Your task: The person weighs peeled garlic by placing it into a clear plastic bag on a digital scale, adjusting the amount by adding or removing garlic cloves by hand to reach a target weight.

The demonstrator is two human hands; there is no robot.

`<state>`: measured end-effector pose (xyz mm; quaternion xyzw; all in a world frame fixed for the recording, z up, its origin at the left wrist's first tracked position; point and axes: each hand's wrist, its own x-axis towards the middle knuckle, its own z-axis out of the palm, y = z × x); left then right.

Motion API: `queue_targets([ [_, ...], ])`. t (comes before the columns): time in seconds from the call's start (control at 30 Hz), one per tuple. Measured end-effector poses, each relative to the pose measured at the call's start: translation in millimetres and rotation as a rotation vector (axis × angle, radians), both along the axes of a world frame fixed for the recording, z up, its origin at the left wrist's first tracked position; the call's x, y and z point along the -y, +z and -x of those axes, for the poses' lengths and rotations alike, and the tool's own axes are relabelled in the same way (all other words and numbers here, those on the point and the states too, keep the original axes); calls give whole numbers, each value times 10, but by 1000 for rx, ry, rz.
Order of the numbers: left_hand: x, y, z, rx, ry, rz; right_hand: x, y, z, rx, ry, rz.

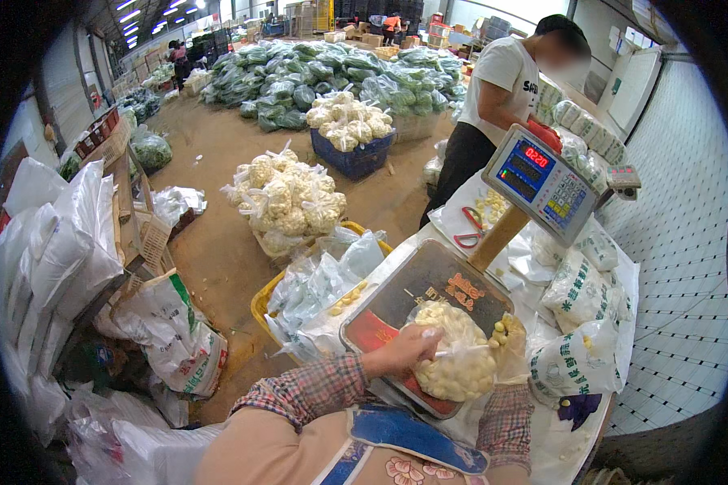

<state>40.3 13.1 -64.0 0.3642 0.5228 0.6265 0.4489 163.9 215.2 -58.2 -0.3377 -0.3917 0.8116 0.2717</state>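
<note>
A clear plastic bag of peeled garlic cloves [458, 370] sits on the platform of an electronic weighing scale [428, 282]. My left hand [403, 350] pinches the bag's upper left edge. At the bag's right, my right hand [514, 351], in a pale, thin glove, holds a few loose peeled garlic cloves [498, 332] near its fingertips. The platform is dark and red and bears writing. On its post, the scale's display [540, 176] is lit with red digits. Red-handled scissors [470, 229] lie beyond the platform on the white-covered table [394, 257].
Printed bags [576, 357] fill the table's right side. A yellow crate [259, 306] with plastic bags stands left of the table. Bagged garlic [288, 200] is heaped beyond it. A co-worker [497, 97] in red gloves stands across the table. White sacks [67, 254] are stacked at left.
</note>
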Motion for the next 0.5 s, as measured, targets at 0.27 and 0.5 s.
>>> queue_targets([
  [0.27, -235, 309, -69, -245, -197, -183, 565, 912, 1, -86, 396, -1268],
  [0.5, -438, 193, -104, -116, -127, -68, 447, 616, -128, 147, 434, -853],
])
